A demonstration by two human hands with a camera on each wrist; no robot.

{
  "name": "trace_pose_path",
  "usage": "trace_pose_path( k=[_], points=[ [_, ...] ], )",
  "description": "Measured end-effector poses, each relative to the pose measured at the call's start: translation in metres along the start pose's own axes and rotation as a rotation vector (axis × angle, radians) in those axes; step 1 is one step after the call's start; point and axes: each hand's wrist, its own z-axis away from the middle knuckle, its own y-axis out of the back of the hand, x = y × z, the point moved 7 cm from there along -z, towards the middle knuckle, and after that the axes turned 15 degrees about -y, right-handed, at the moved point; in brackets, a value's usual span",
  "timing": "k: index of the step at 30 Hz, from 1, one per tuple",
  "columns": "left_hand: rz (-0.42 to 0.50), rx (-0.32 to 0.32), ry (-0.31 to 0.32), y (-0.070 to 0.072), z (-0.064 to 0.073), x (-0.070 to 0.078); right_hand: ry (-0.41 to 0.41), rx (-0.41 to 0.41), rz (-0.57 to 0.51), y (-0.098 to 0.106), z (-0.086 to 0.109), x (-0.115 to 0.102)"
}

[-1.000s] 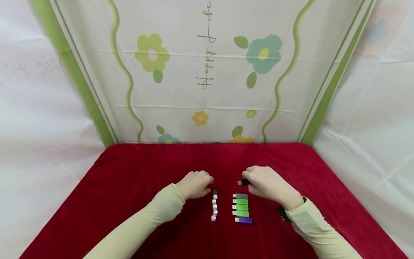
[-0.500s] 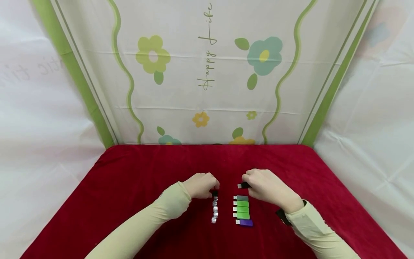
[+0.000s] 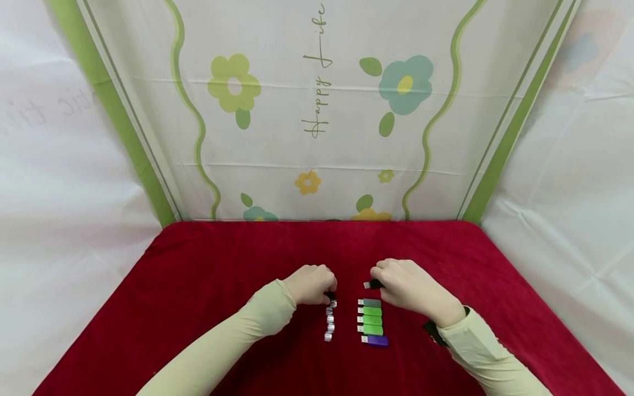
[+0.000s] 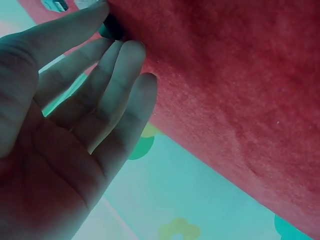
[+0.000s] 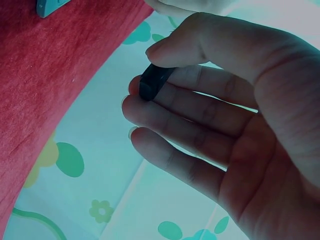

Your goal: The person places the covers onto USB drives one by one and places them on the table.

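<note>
My right hand [image 3: 408,283] pinches a black USB stick [image 5: 156,81] between thumb and fingers, its metal plug pointing left in the head view. With thumb and fingertips my left hand [image 3: 311,284] pinches a small black cap [image 4: 111,29] at the far end of a column of caps. Below it in that column lie several shiny silver caps [image 3: 330,319]. To their right, a row of capless USB sticks rests on the cloth: a grey stick [image 3: 371,303], several green sticks [image 3: 372,320] and a purple stick [image 3: 378,341]. Fingers partly hide the black cap.
A red cloth [image 3: 238,247] covers the table. Behind it hangs a white curtain [image 3: 277,143] printed with flowers, and pale sheets close off both sides. A dark band [image 3: 435,332] shows at the right wrist.
My left hand has moved right and slightly nearer, onto the black cap, and now pinches it. The right hand keeps its black USB stick, shifting barely.
</note>
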Motion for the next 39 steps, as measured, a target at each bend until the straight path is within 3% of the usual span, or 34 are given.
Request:
trace_pose_path(
  k=[11, 18, 22, 27, 32, 39],
  points=[
    [0.0, 0.013, -0.001, -0.001, -0.002, 0.0, -0.003, -0.006, -0.001, 0.0, 0.0, -0.001],
    [0.088, 0.042, -0.009, -0.012, 0.0, -0.01, -0.01, -0.031, -0.003, -0.004, 0.0, -0.001],
    [0.19, 0.127, -0.01, -0.01, 0.006, -0.018, -0.004, -0.026, -0.005, -0.004, -0.001, -0.001],
    [0.229, 0.26, -0.047, 0.009, 0.02, -0.014, 0.007, -0.006, -0.005, -0.001, 0.0, -0.001],
    [0.22, 0.378, -0.068, 0.029, 0.035, -0.004, 0.025, 0.041, -0.008, 0.0, -0.001, -0.002],
    [0.125, 0.554, -0.113, 0.056, 0.046, 0.014, 0.056, 0.168, -0.046, 0.01, -0.003, -0.005]
  ],
)
